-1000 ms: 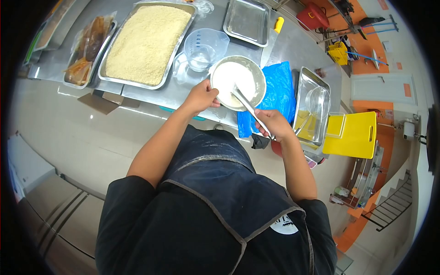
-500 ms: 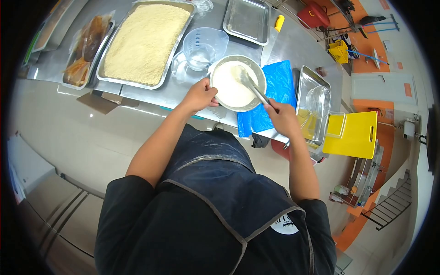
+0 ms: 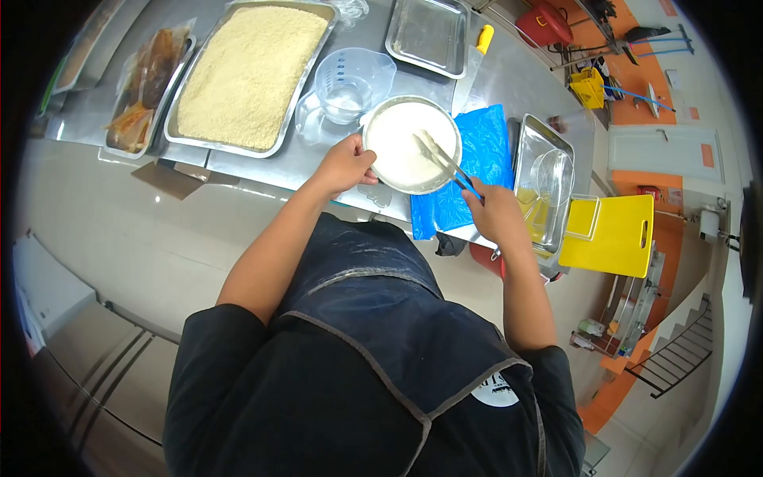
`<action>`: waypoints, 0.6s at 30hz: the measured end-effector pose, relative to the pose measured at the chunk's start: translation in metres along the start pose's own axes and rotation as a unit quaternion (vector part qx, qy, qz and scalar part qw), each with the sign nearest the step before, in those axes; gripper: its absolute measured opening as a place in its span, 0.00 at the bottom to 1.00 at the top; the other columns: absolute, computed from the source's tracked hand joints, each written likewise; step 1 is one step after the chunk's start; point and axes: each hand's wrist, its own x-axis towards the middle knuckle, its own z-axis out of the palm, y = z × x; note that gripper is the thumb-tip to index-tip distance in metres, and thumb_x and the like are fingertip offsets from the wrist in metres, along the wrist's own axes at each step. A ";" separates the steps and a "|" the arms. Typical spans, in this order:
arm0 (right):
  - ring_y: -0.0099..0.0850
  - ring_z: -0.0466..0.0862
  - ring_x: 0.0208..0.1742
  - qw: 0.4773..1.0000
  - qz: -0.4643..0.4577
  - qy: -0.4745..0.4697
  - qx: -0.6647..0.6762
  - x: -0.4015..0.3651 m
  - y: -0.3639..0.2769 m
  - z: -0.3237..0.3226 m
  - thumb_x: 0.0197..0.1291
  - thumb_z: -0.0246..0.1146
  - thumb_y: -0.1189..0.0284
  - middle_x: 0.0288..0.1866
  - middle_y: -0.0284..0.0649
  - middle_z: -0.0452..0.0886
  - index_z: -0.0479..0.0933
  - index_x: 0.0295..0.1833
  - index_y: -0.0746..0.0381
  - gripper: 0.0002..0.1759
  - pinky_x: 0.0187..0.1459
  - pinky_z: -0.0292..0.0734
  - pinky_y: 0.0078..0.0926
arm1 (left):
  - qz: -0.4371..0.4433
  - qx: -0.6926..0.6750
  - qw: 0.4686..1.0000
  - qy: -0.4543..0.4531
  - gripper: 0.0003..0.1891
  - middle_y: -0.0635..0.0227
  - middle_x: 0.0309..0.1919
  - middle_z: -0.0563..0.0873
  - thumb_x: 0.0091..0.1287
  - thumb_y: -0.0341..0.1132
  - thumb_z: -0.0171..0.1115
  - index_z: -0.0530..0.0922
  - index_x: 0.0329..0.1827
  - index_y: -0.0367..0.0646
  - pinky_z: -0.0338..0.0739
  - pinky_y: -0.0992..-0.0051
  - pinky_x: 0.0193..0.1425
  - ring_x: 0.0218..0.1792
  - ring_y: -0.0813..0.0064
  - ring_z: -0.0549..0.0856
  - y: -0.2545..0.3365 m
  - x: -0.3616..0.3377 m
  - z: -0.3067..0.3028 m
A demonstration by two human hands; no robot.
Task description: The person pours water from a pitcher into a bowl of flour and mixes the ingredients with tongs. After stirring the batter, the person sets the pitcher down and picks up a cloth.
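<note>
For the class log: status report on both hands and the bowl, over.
Left hand grips bowl rim. Right hand holds tongs in the white mix. Measuring jug just beyond bowl.

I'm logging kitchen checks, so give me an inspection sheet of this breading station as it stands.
Surface: steel counter, crowded with trays.
Job's things: metal bowl of white batter, tongs dipped in it.
Clutter: breadcrumb tray, measuring jug, empty tray, blue bag, wrapped food, yellow-handled knife, side tray with clear bowl.
Hands: left hand grips the bowl's rim; right hand holds the tongs.
Cables: nothing seen.
Surroundings: yellow cutting board, red container, stairs.
</note>
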 end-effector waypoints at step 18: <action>0.53 0.85 0.45 0.999 0.014 -0.047 0.016 0.015 -0.004 -0.006 0.63 0.66 0.59 0.41 0.57 0.85 0.77 0.66 0.61 0.29 0.48 0.78 0.44 | -0.004 -0.033 0.999 0.012 0.07 0.63 0.36 0.78 0.71 0.29 0.54 0.69 0.45 0.36 0.88 0.74 0.42 0.34 0.76 0.85 -0.002 0.002 0.007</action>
